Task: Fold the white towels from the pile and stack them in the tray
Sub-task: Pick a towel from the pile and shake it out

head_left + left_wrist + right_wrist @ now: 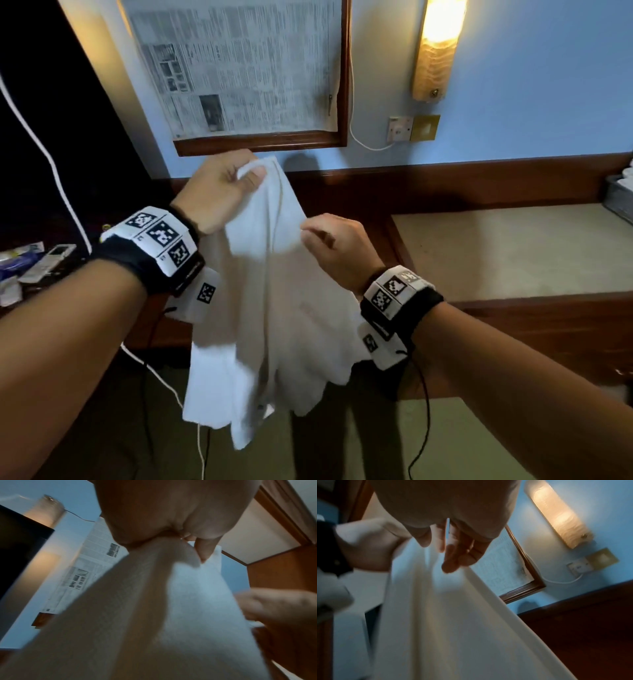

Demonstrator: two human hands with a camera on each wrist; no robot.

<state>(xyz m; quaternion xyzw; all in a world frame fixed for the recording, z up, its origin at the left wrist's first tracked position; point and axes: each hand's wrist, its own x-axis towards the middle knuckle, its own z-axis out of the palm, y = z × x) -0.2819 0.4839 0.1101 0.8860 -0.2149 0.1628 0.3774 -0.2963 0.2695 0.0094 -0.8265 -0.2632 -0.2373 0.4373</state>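
1. At the far left, below the left hand's grip, a white remote control (51, 260) lies among blurred packets on a dark surface; what those packets are I cannot tell.
2. The left hand (219, 192) pinches the top corner of the white towel (270, 308) between thumb and curled fingers, holding it up in the air.
3. The towel hangs down from that grip in long soft folds; its cloth looks thin and matte, and its ragged lower edge ends above the floor. The wrist views blur its weave.
4. The right hand (334, 246), lower than the left grip and just right of it, holds the towel's side edge with curled fingers; the pinch itself is hidden behind the knuckles.
5. Behind the grips, a wood-framed newspaper (236, 68) hangs on the blue wall, cut off at the top.
6. Right of both grips, a lit wall lamp (436, 48) glows.
7. Far right, a grey tray (618, 202) holding white cloth is cut off by the edge.
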